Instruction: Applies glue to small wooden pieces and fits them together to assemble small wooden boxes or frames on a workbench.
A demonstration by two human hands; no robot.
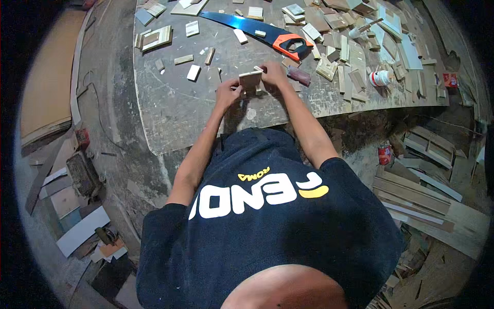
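Note:
Near the front edge of the worktable, my left hand is closed on the left side of a small flat wooden piece, which stands tilted up. My right hand is closed at its right side, by a small pale strip at the upper corner. Whether that strip is joined to the piece I cannot tell. Beyond my hands lies a handsaw with an orange and black handle. A dark reddish object rests just right of my right hand.
Several wood offcuts lie at the table's far left, and more crowd its right side. A white tub with a red label is among them. Boards lie on the floor at right; scraps cover the floor at left.

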